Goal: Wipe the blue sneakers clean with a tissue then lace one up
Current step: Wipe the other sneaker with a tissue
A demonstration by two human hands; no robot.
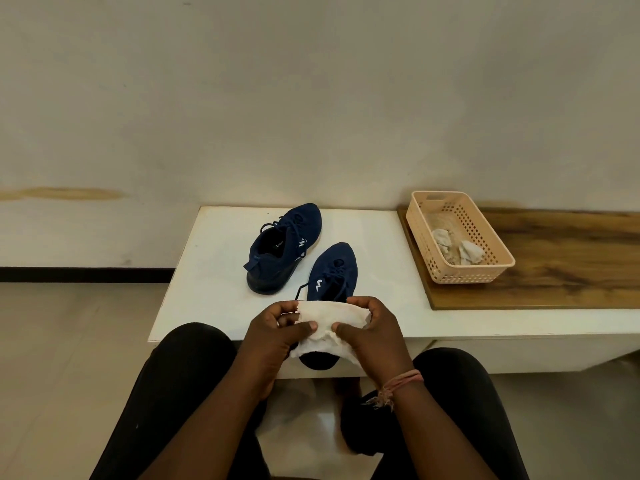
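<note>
Two dark blue sneakers stand on a white table (pixel 214 271). The far sneaker (pixel 282 249) lies tilted on its side at the table's middle, laces loose. The near sneaker (pixel 332 271) points away from me, its heel overhanging the front edge. A white tissue (pixel 329 318) is stretched over the near sneaker's heel. My left hand (pixel 277 330) pinches the tissue's left end and my right hand (pixel 372 332) pinches its right end. The hands and tissue hide the sneaker's opening.
A beige perforated plastic basket (pixel 485 233) with crumpled used tissues (pixel 460 249) sits on a wooden board (pixel 571 258) to the right. A wall stands right behind the table. My knees in black trousers are below the front edge.
</note>
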